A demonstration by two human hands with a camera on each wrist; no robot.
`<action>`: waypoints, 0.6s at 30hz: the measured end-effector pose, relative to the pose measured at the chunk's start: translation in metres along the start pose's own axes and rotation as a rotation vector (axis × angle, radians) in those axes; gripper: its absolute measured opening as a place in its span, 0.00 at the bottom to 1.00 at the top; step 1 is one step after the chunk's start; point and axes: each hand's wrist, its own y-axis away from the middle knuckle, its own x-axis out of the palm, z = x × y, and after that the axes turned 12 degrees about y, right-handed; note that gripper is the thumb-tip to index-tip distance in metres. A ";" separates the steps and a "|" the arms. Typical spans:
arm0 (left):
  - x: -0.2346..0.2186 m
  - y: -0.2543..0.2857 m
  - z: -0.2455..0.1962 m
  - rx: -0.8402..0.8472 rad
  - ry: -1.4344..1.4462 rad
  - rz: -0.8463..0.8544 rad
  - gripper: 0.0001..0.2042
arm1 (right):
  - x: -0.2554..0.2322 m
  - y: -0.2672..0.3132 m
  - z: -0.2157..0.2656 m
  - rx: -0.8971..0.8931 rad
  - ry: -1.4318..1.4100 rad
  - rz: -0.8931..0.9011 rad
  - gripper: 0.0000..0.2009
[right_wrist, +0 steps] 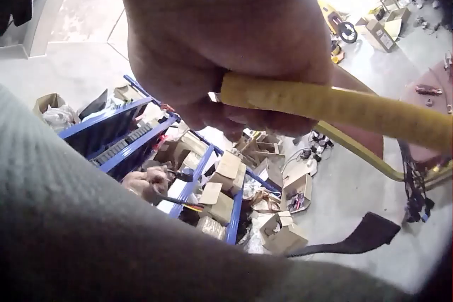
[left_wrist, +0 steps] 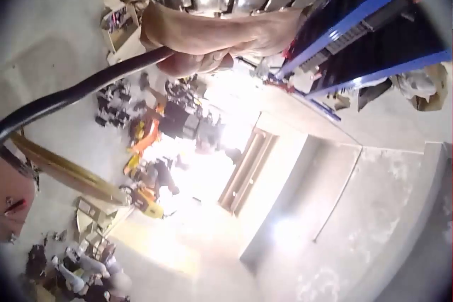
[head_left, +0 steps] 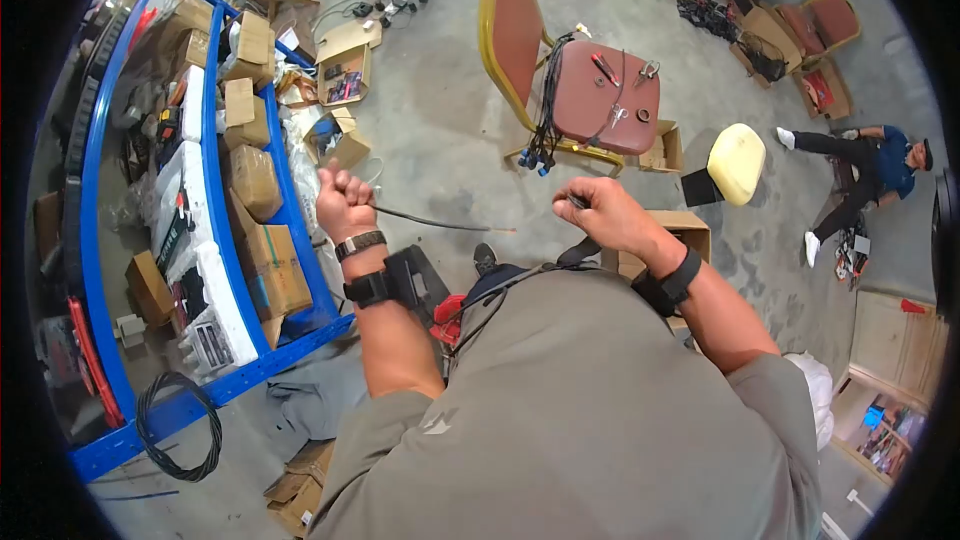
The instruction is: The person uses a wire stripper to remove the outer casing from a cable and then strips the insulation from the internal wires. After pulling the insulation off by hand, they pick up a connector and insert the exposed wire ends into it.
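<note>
My left hand is curled into a fist round a black cable. The cable's free end points right, and thin coloured wires stick out of it in the right wrist view. Across from it, my right hand grips a tool with a curved yellow handle. A dark bit of that tool shows between thumb and fingers in the head view; I cannot tell what kind it is. The cable end and the right hand are apart.
Ahead stands a red chair bearing a screwdriver, pliers and small tools; cables hang at its side. A blue shelf rack with boxes runs along the left, a coiled cable at its corner. A person sits at right.
</note>
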 end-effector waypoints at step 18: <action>0.051 0.017 0.064 0.029 -0.292 0.116 0.12 | 0.001 0.020 0.014 -0.139 -0.086 0.108 0.12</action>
